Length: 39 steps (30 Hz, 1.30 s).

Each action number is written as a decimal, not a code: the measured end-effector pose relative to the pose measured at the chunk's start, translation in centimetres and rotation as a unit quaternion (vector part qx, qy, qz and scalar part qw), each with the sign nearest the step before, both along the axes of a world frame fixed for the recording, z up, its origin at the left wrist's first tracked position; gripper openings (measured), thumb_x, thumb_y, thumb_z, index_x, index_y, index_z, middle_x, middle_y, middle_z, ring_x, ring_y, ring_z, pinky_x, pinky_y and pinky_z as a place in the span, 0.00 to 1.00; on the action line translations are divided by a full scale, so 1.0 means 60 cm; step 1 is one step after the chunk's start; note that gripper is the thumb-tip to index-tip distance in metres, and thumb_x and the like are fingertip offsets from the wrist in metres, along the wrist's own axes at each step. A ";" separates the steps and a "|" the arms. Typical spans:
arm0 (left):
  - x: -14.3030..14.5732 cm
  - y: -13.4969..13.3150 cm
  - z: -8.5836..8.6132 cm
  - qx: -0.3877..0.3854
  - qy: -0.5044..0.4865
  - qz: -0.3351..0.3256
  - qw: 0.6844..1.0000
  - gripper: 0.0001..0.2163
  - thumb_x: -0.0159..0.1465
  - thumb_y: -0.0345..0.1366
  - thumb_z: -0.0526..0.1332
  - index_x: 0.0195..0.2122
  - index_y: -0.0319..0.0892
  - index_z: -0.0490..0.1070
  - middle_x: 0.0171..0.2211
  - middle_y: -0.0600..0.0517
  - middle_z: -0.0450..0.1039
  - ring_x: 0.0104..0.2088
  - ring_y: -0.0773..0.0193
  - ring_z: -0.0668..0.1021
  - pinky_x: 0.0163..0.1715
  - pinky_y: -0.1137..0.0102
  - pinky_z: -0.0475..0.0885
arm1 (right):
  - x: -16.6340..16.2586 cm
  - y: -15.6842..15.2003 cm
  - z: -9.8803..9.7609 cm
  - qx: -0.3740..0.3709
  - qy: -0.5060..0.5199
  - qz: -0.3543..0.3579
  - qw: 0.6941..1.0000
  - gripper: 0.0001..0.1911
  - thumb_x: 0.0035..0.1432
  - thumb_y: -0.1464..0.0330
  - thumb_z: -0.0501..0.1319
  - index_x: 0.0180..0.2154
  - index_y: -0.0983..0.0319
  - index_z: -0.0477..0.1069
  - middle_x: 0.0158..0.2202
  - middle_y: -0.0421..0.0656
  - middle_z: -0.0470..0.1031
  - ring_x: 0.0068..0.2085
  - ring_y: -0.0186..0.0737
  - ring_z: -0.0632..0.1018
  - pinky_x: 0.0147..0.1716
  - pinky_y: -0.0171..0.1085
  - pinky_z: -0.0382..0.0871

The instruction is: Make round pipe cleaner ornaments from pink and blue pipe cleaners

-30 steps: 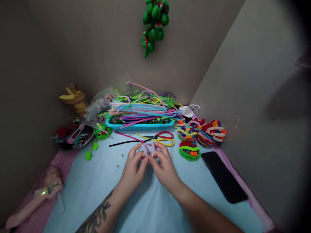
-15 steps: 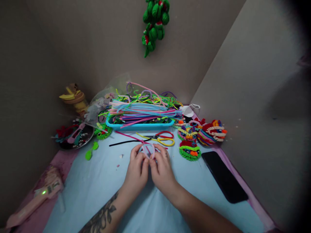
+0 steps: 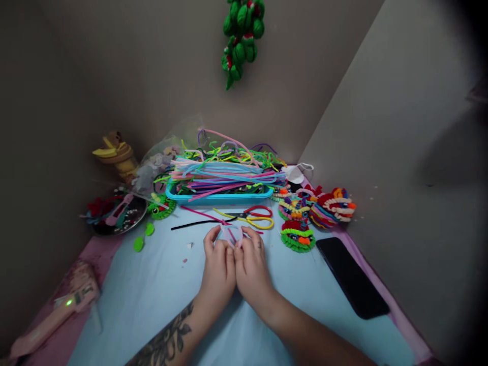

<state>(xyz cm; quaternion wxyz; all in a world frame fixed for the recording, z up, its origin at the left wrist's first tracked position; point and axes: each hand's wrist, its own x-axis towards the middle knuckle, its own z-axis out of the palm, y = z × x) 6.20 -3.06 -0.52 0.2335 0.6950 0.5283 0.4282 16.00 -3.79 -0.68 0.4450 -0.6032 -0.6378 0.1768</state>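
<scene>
A pale pink-lilac pipe cleaner (image 3: pixel 240 237), bent into a small loop, is held between my two hands over the blue cloth. My left hand (image 3: pixel 219 259) pinches one side of it, thumb and fingers closed. From the other side my right hand (image 3: pixel 249 258) grips it, the thumbs side by side. The lower ends of the loop are hidden by my fingers. Just beyond the hands lie scissors (image 3: pixel 259 220) with one red and one yellow handle. Loose black (image 3: pixel 194 224) and magenta pipe cleaners (image 3: pixel 198 212) lie by the blades.
A blue tray (image 3: pixel 221 199) heaped with colourful pipe cleaners stands at the back. Fuzzy finished figures (image 3: pixel 298 238) and a black phone (image 3: pixel 353 277) are at right. At left are a metal dish (image 3: pixel 133 218), green leaf pieces (image 3: pixel 139 244) and a pink glue gun (image 3: pixel 57 315) with a lit green light.
Both hands have drawn slightly closer together, and the wrists have shifted a little. The loop stays between the fingertips, its shape slightly wider at the top.
</scene>
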 end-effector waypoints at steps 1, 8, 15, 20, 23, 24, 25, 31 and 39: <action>0.000 0.000 -0.001 0.002 0.002 0.000 1.000 0.06 0.63 0.30 0.48 0.30 0.41 0.61 0.51 0.42 0.54 0.56 0.56 0.61 0.52 0.58 0.62 | 0.000 0.000 0.000 0.000 -0.001 0.001 1.000 0.06 0.59 0.70 0.49 0.33 0.61 0.64 0.52 0.51 0.60 0.53 0.47 0.63 0.51 0.52 0.59; 0.000 0.002 -0.001 -0.005 -0.011 -0.016 1.000 0.06 0.63 0.31 0.49 0.30 0.42 0.62 0.47 0.43 0.60 0.58 0.57 0.59 0.54 0.58 0.60 | -0.001 0.002 -0.003 -0.004 0.023 -0.011 1.000 0.06 0.58 0.71 0.50 0.33 0.60 0.64 0.52 0.50 0.62 0.53 0.47 0.63 0.52 0.51 0.59; -0.029 0.025 0.001 -0.104 -0.168 0.052 0.979 0.11 0.62 0.39 0.53 0.43 0.42 0.64 0.49 0.45 0.64 0.51 0.58 0.67 0.51 0.60 0.62 | 0.023 0.023 -0.007 -0.050 0.158 0.006 0.986 0.09 0.58 0.66 0.51 0.28 0.60 0.67 0.45 0.47 0.66 0.49 0.42 0.68 0.50 0.44 0.61; -0.042 0.041 0.006 -0.312 -0.357 -0.010 0.881 0.11 0.55 0.42 0.61 0.31 0.38 0.69 0.27 0.53 0.68 0.28 0.68 0.71 0.30 0.73 0.66 | 0.035 0.028 0.000 -0.069 0.180 0.017 0.981 0.10 0.55 0.64 0.56 0.25 0.60 0.68 0.46 0.47 0.66 0.50 0.43 0.68 0.52 0.43 0.59; -0.043 0.044 0.010 -0.371 -0.446 -0.030 0.814 0.10 0.53 0.39 0.64 0.28 0.37 0.69 0.25 0.54 0.67 0.27 0.70 0.70 0.28 0.75 0.66 | 0.036 0.027 0.005 -0.085 0.183 0.029 0.979 0.10 0.54 0.63 0.57 0.25 0.61 0.69 0.47 0.47 0.66 0.52 0.44 0.67 0.52 0.44 0.58; -0.044 0.044 0.011 -0.384 -0.463 -0.034 0.798 0.09 0.53 0.38 0.65 0.28 0.37 0.70 0.25 0.54 0.67 0.27 0.70 0.70 0.29 0.75 0.67 | 0.036 0.027 0.007 -0.088 0.185 0.029 0.978 0.10 0.54 0.63 0.58 0.24 0.61 0.68 0.47 0.47 0.65 0.52 0.45 0.67 0.52 0.44 0.58; -0.046 0.045 0.011 -0.395 -0.473 -0.041 0.786 0.09 0.52 0.37 0.65 0.28 0.36 0.70 0.25 0.54 0.67 0.27 0.70 0.70 0.28 0.75 0.67 | 0.036 0.027 0.010 -0.088 0.187 0.028 0.978 0.10 0.54 0.63 0.58 0.24 0.61 0.68 0.47 0.47 0.65 0.52 0.45 0.67 0.52 0.44 0.58; -0.058 0.054 -0.004 -0.450 -0.529 -0.083 0.714 0.04 0.53 0.30 0.64 0.28 0.36 0.70 0.26 0.51 0.70 0.26 0.70 0.72 0.28 0.76 0.69 | 0.039 0.024 0.015 -0.067 0.238 0.026 0.969 0.10 0.54 0.60 0.58 0.31 0.60 0.71 0.50 0.48 0.65 0.52 0.45 0.67 0.50 0.43 0.61; -0.065 0.060 0.003 -0.433 -0.583 -0.113 0.678 0.07 0.53 0.28 0.61 0.34 0.35 0.72 0.32 0.48 0.74 0.31 0.64 0.75 0.35 0.68 0.71 | 0.044 0.039 -0.004 -0.139 0.471 -0.001 0.871 0.17 0.53 0.55 0.58 0.37 0.61 0.70 0.41 0.46 0.72 0.42 0.42 0.72 0.37 0.38 0.67</action>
